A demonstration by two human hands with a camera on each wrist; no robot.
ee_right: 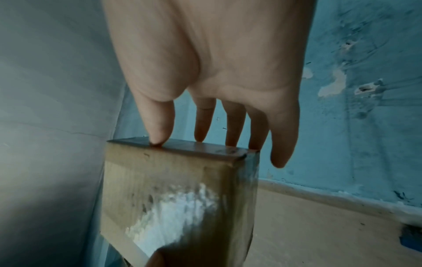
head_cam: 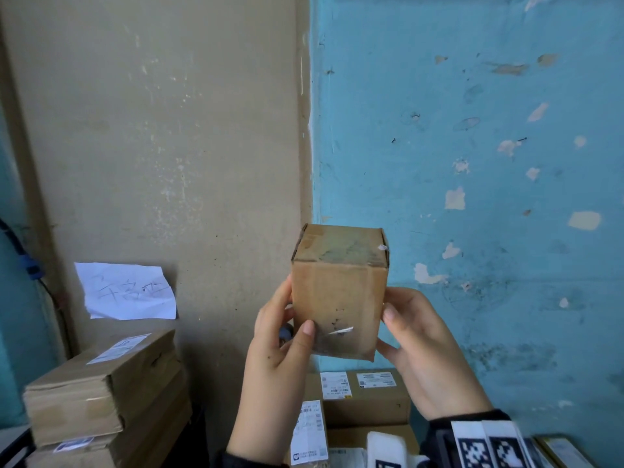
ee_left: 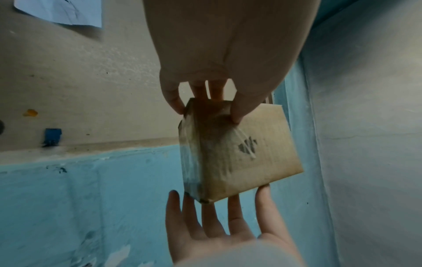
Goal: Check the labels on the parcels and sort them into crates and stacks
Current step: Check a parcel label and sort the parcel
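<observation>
Held up at chest height before a two-tone wall, I have a small cardboard parcel (head_cam: 339,292) between both hands. My left hand (head_cam: 280,336) grips its left side, thumb curled across the near face; my right hand (head_cam: 415,342) clasps the opposite side, thumb tip and fingertips pressed on. Below wait labelled parcels (head_cam: 366,395); a taller stack of boxes (head_cam: 101,393) stands at left, under a handwritten paper sheet (head_cam: 126,292) on the wall.
</observation>
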